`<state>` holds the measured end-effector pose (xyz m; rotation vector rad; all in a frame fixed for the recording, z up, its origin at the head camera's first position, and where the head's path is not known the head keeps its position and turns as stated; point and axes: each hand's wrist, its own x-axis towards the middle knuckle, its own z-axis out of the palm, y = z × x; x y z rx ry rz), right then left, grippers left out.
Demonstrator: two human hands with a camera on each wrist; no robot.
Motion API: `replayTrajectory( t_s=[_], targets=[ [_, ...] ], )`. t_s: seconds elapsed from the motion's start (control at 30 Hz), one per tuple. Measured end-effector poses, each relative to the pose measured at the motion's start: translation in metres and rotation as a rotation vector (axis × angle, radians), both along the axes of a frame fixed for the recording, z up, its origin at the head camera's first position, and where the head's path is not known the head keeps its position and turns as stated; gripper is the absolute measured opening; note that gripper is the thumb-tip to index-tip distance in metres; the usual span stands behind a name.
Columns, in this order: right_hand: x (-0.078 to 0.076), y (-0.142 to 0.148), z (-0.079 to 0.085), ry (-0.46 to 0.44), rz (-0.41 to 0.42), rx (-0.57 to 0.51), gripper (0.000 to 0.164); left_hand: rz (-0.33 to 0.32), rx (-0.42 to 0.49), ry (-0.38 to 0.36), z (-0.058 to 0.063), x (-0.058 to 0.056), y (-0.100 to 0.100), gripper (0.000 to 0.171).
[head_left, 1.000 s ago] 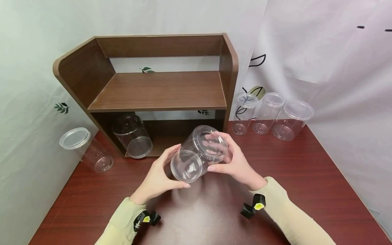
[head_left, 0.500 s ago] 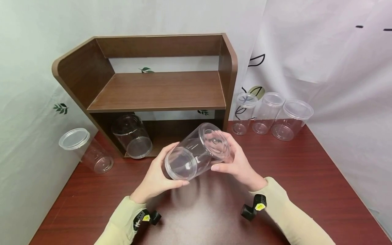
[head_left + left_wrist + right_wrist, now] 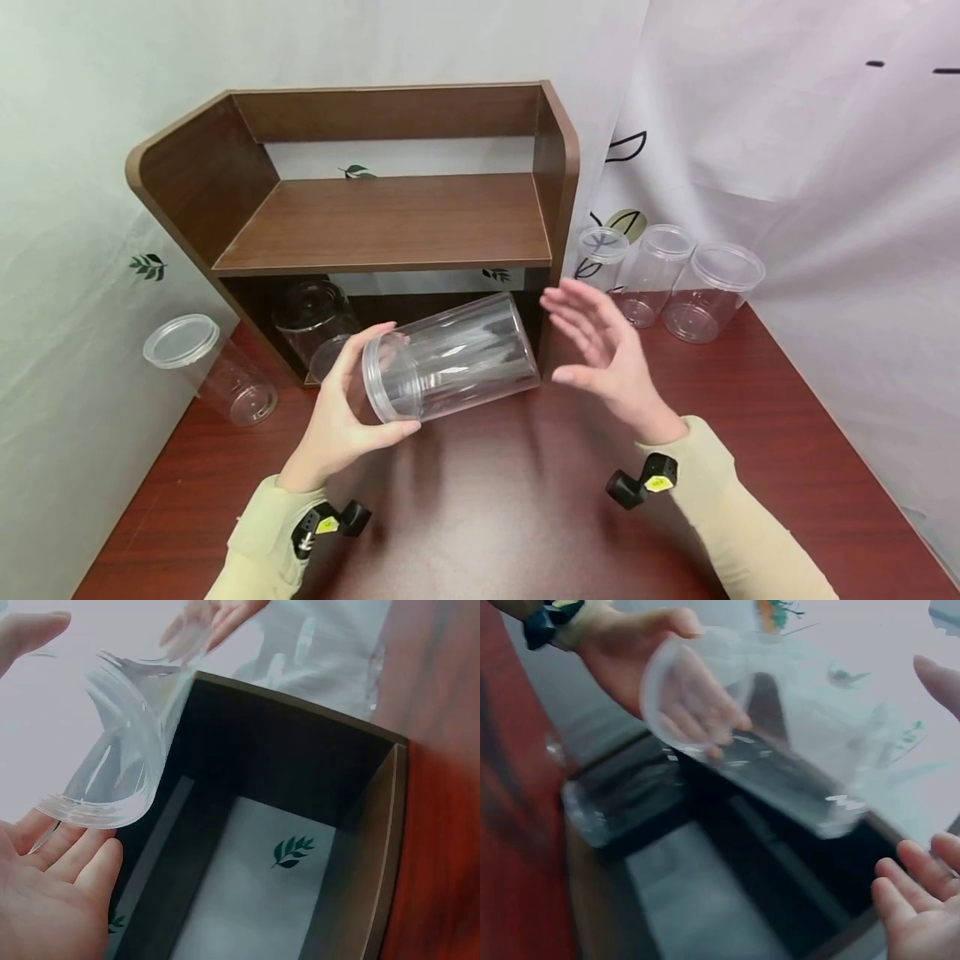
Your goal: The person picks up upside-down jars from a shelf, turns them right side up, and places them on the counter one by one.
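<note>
A large clear plastic jar (image 3: pixel 468 354) is held lying on its side above the table, its lid end to the left and its base to the right. My left hand (image 3: pixel 333 429) grips it around the lid end, thumb below and fingers at the far side. In the left wrist view, the fingers (image 3: pixel 82 859) support the jar's ridged rim (image 3: pixel 101 814). My right hand (image 3: pixel 611 354) is spread just right of the base, apart from the jar and holding nothing. In the right wrist view, a gap shows between the jar (image 3: pixel 787 761) and the right hand (image 3: pixel 922 900).
A brown two-tier shelf (image 3: pixel 397 221) stands behind the hands. Inside its lower left lies another clear jar (image 3: pixel 311 317). A lidded jar (image 3: pixel 225 371) stands left of the shelf on the reddish table (image 3: pixel 750 467). Three lidded jars (image 3: pixel 708 296) stand at the back right.
The jar has turned from slanting toward me to lying nearly crosswise. My right hand has let go of the base and moved right; my left has shifted left with the jar.
</note>
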<state>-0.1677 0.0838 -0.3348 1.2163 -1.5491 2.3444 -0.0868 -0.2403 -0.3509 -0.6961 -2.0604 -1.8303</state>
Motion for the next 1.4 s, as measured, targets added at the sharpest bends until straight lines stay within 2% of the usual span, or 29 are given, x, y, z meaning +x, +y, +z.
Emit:
replayTrajectory(
  t_s=[0.17,0.3,0.43,0.73,0.87,1.07,1.27,1.4],
  targets=[
    [-0.004,0.007,0.027,0.007,-0.194,-0.115,0.071,-0.017,0.048,0.023,0.004,-0.001,-0.003,0.109],
    [-0.009,0.007,0.047,-0.014,-0.340,-0.121,0.062,0.011,0.009,0.046,0.004,-0.002,-0.004,0.109],
    [-0.019,0.003,0.063,-0.029,-0.417,-0.102,0.058,0.055,-0.057,0.034,0.001,-0.001,-0.003,0.110],
    [-0.035,-0.012,0.087,-0.102,-0.447,-0.010,0.057,0.077,-0.094,0.059,-0.001,-0.003,0.001,0.114],
    [-0.041,-0.016,0.094,-0.127,-0.460,0.011,0.059,0.083,-0.094,0.017,-0.002,-0.005,0.004,0.115],
    [-0.050,-0.023,0.095,-0.110,-0.472,0.007,0.058,0.054,-0.093,-0.059,-0.010,-0.009,0.015,0.110],
    [-0.054,-0.027,0.094,-0.088,-0.539,0.018,0.051,0.014,-0.091,-0.086,-0.019,-0.016,0.030,0.105],
    [-0.055,-0.028,0.093,-0.077,-0.568,0.019,0.045,0.002,-0.100,-0.079,-0.014,-0.017,0.042,0.104]
  ],
)
